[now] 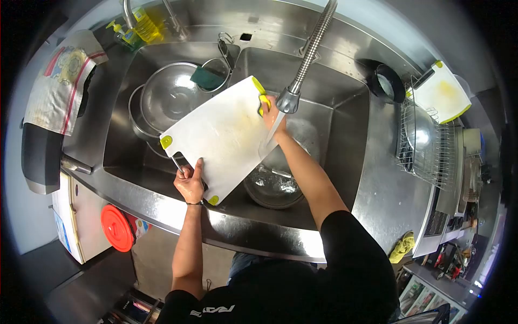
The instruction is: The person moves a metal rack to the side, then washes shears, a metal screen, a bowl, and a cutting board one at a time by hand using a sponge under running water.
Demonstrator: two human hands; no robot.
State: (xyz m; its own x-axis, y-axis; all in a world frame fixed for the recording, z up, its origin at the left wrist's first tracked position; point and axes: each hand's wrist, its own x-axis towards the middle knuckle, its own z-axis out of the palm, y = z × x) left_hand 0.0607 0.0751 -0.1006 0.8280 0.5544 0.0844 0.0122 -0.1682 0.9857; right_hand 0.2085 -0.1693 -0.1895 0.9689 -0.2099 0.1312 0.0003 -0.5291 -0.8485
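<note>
A white cutting board (221, 129) with lime-green corners is held tilted over the double sink. My left hand (190, 183) is closed through the slot at its lower left end, the thumb lying on the face. At the opposite end, my right hand (274, 119) grips the board's edge beside a bright yellow piece (264, 105); its fingertips are partly hidden. From the spray faucet (288, 100), water runs down by my right wrist. Below the board, a glass bowl (275, 189) sits in the right basin.
Metal bowls (172, 92) and a green scouring pad (206, 79) are in the left basin. Soap bottles (145, 27) stand behind. To the right are a black pan (387, 83), a wire dish rack (426, 146), another cutting board (440, 92) and a yellow cloth (402, 247).
</note>
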